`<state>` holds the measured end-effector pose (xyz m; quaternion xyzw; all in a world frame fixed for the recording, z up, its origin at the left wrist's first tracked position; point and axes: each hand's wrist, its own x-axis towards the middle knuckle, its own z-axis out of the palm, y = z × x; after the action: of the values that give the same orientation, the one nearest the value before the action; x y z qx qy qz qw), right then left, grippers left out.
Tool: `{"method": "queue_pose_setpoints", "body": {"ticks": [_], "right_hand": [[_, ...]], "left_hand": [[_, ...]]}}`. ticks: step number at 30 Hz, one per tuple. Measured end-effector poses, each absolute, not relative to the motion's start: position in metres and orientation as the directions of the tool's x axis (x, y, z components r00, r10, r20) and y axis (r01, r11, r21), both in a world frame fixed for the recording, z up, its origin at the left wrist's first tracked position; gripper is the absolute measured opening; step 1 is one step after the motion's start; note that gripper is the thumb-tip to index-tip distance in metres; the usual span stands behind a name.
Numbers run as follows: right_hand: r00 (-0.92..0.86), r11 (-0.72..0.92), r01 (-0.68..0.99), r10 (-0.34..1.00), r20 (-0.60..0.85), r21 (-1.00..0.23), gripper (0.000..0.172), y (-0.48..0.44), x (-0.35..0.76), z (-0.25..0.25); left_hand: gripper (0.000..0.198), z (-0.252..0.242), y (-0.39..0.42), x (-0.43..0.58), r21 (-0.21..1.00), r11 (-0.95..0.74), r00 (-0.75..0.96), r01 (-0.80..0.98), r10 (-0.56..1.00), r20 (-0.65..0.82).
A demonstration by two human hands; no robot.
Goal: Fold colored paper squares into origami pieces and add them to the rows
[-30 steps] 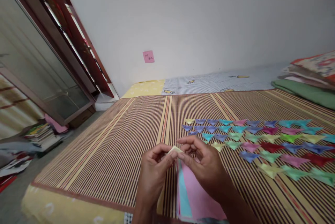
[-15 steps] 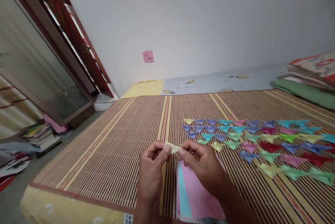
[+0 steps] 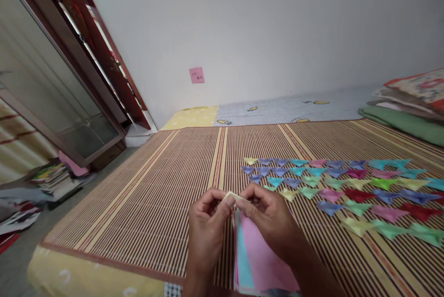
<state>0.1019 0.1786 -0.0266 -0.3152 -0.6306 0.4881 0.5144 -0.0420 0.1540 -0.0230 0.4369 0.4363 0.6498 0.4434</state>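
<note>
Between both hands I hold a small folded piece of pale yellow paper (image 3: 233,195), its upper edge showing above my thumbs. My left hand (image 3: 210,213) pinches its left side, thumb in front and fingers behind. My right hand (image 3: 265,211) pinches the right side in the same way. The thumbs nearly meet and cover most of the paper. Just below lies a stack of coloured paper sheets (image 3: 265,260), pink and light blue on top, partly under my right hand and wrist. Rows of small folded paper shapes (image 3: 359,185) in many colours lie to the right.
A striped bamboo mat (image 3: 156,186) covers the bed. Folded bedding (image 3: 412,102) is piled at the back right against the wall. A pink note (image 3: 196,75) sticks to the wall. Books (image 3: 52,176) stand low at the left, below a glass-panelled door (image 3: 62,70).
My left hand has shifted slightly right, bringing the thumbs closer together. The yellow paper has moved a little right and now shows less of its face.
</note>
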Motion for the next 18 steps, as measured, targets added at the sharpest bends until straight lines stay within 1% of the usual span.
{"method": "queue_pose_setpoints", "body": {"ticks": [2,4,8,15,18], "right_hand": [[-0.224,0.328,-0.137,0.909,0.352,-0.935,0.026,0.1781,0.1002,-0.0279],[-0.202,0.327,-0.166,0.912,0.356,-0.930,0.025,0.1779,0.0992,-0.0300],[-0.154,0.339,-0.196,0.916,0.370,-0.920,0.022,0.1789,0.0993,-0.0337],[-0.185,0.316,-0.285,0.908,0.376,-0.905,0.019,0.1829,0.0969,-0.0356],[-0.201,0.330,-0.237,0.904,0.378,-0.914,0.016,0.1832,0.0983,-0.0353]], "left_hand": [[0.019,-0.0229,0.1544,-0.0386,0.946,-0.225,-0.274,-0.233,0.949,0.158],[0.021,-0.0241,0.1558,-0.0368,0.936,-0.213,-0.299,-0.280,0.946,0.126],[0.018,-0.0269,0.1572,-0.0374,0.938,-0.164,-0.221,-0.306,0.970,0.098],[0.021,-0.0270,0.1520,-0.0397,0.946,-0.242,-0.207,-0.217,0.958,0.198],[0.021,-0.0260,0.1497,-0.0420,0.952,-0.253,-0.195,-0.172,0.956,0.218]]}}
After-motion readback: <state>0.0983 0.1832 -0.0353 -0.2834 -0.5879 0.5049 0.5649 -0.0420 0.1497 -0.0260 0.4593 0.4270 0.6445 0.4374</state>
